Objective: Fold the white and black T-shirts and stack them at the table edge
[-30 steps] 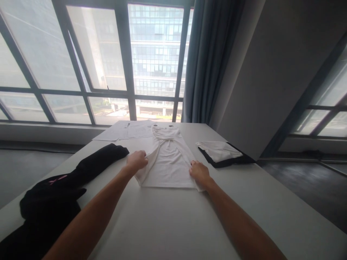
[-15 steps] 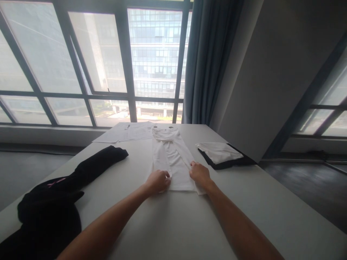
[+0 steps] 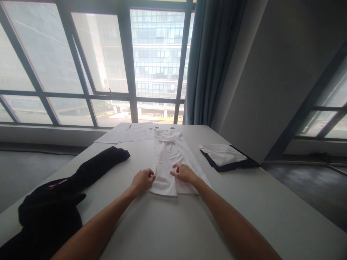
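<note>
**A:** Start with your own hands. Your left hand has its fingers curled at the left edge of the white garment; whether they pinch cloth or only press on it, I cannot tell. Your right hand lies on top of the folded strip, fingers spread and flat, gripping nothing.

**B:** What could spoil it from here?

**A:** I'd judge the folded flap under your right fingers the weak point: lift that palm carelessly and the layer may spring open or drag askew, since the cloth looks thin and loose. A tug from your left fingers could skew the near hem.

**B:** And room to move?

**A:** Toward you from your fingers the table is bare. Left of your left fingers, the black garment lies apart from the white one. Right of your right fingers, well apart, sits a folded white-on-black pile near the table's edge. Beyond your fingertips the white garment runs on to the papers at the far edge, under the window.
</note>
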A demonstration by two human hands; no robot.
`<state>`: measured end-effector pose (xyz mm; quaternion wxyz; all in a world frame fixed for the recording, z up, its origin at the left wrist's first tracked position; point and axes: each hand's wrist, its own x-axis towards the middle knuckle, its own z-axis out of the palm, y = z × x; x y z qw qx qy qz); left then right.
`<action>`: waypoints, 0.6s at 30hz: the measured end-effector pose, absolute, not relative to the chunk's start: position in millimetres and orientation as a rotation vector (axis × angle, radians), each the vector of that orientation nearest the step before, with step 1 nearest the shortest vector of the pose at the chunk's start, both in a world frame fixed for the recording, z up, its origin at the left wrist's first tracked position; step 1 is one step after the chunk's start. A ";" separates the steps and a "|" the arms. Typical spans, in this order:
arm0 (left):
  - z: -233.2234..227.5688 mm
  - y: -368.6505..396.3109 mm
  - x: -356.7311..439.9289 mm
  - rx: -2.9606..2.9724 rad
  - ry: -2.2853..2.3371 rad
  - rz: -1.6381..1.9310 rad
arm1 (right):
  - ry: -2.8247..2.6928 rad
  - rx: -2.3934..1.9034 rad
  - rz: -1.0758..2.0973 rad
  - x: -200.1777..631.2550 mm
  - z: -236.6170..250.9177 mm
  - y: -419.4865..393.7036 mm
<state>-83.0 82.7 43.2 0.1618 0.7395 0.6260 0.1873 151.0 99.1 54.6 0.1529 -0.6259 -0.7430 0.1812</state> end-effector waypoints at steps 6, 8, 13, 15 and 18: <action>43.8 85.1 -92.1 1.979 1.835 0.569 | -1.996 -1.710 0.546 140.1 33.4 102.1; 43.5 87.3 -96.6 1.922 1.853 0.574 | -1.933 -1.659 0.531 140.4 28.0 99.3; 40.3 87.8 -100.0 1.660 1.700 0.624 | -1.748 -1.475 0.530 140.0 21.7 97.1; 39.2 85.0 -98.4 1.579 1.652 0.674 | -1.679 -1.428 0.606 138.6 19.2 98.4; 39.9 79.6 -95.5 1.414 1.547 0.694 | -1.627 -1.411 0.747 137.4 14.9 100.7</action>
